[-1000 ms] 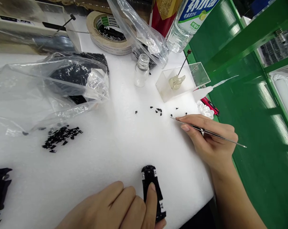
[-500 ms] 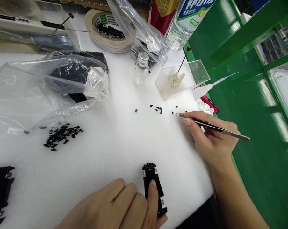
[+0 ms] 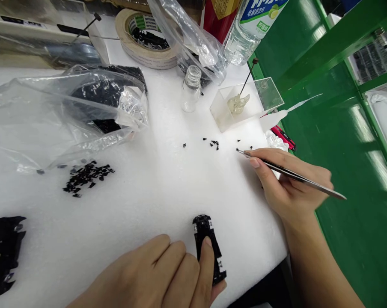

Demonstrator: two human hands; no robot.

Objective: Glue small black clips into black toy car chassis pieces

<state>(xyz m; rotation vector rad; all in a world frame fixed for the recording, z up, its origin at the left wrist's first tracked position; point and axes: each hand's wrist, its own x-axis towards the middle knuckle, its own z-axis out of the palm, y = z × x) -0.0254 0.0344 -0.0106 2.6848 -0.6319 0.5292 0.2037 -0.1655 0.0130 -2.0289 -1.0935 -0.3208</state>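
My right hand (image 3: 285, 182) pinches thin metal tweezers (image 3: 293, 174), whose tip touches a tiny black part (image 3: 237, 149) on the white foam mat (image 3: 155, 192). A few more tiny black parts (image 3: 212, 143) lie scattered just left of the tip. My left hand (image 3: 161, 278) rests at the near edge and presses a long black plastic piece (image 3: 209, 248) down with the forefinger on top of it and the thumb at its lower end.
A heap of small black parts (image 3: 87, 176) lies at the left, below a clear plastic bag (image 3: 65, 111). Behind stand a small glass vial (image 3: 191, 89), a clear box of glue (image 3: 241, 107), a tape roll (image 3: 145, 38) and a bottle (image 3: 251, 30). Green shelving (image 3: 334, 128) borders the right.
The tweezers' tip has moved a little away from me, onto a tiny black part. My left hand has stayed on the black piece.
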